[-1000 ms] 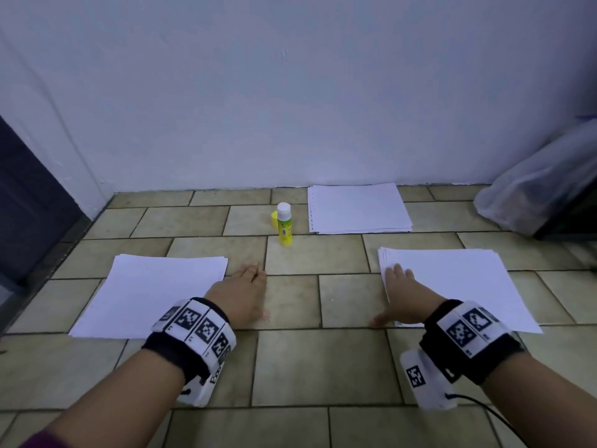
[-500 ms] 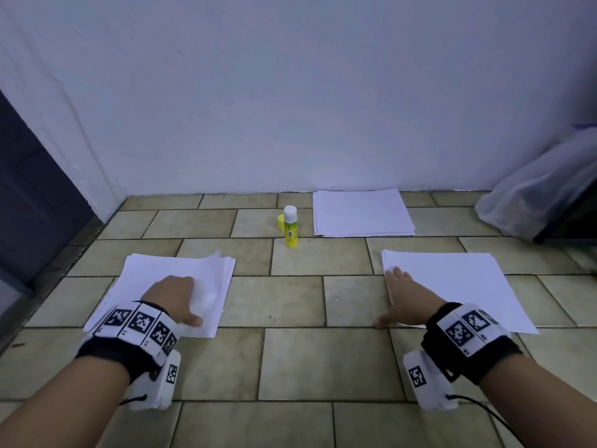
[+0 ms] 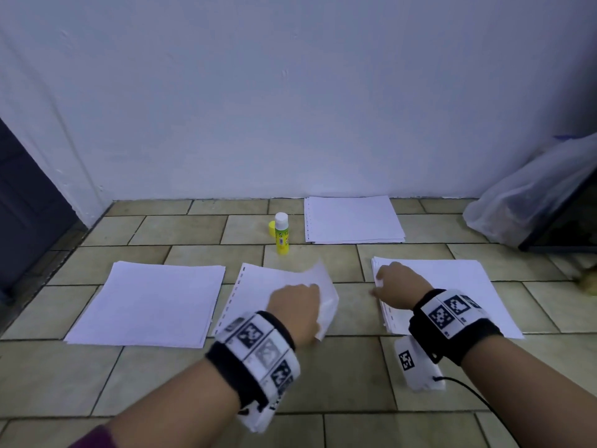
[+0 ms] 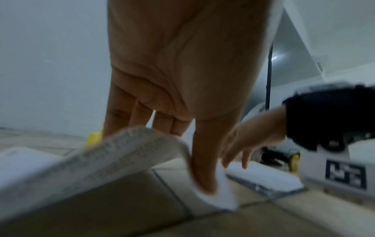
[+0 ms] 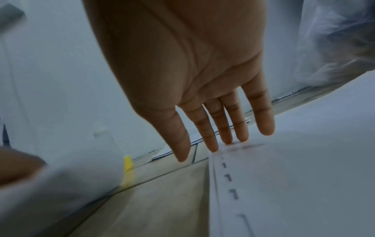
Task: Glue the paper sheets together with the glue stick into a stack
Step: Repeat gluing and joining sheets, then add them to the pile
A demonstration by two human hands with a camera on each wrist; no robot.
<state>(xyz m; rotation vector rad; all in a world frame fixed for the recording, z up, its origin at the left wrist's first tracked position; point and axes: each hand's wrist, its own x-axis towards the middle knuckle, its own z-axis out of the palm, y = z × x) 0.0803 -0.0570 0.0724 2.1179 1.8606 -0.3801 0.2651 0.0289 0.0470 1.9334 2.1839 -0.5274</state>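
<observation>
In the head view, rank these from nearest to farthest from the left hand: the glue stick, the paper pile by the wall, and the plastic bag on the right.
1. The glue stick, standing just beyond the left hand.
2. The paper pile by the wall, farther back and to the right.
3. The plastic bag, far right against the wall.

uncapped glue stick (image 3: pixel 281 233) upright between paper stacks (image 3: pixel 353 218)
</observation>
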